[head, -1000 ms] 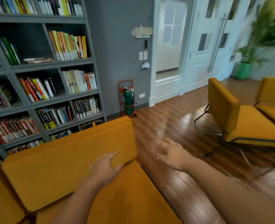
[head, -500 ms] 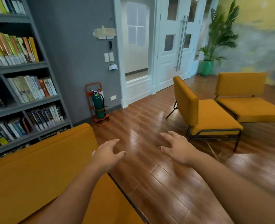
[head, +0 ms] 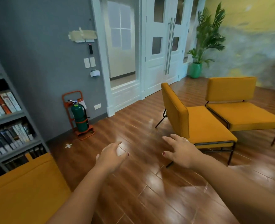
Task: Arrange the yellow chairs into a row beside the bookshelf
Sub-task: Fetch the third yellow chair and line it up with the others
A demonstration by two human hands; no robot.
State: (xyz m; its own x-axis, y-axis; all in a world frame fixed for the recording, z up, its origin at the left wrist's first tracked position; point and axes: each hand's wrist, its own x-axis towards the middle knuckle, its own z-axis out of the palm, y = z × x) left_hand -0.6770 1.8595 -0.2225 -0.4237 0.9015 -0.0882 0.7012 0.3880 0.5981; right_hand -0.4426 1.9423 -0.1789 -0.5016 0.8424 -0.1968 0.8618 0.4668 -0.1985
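Since left hand (head: 112, 156) and right hand (head: 182, 152) are spread, empty: grip the backrest (head: 173, 104) of the stray chair (head: 204, 126) nearer the bookshelf (head: 12, 113).

Bare forearms (head: 78, 193), red-painted nails (head: 164, 153), thin ring (head: 187, 140) on the right hand (head: 184, 153).

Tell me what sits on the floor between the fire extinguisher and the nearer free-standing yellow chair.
Nothing: in the head view only bare wooden floor runs from the fire extinguisher to that yellow chair.
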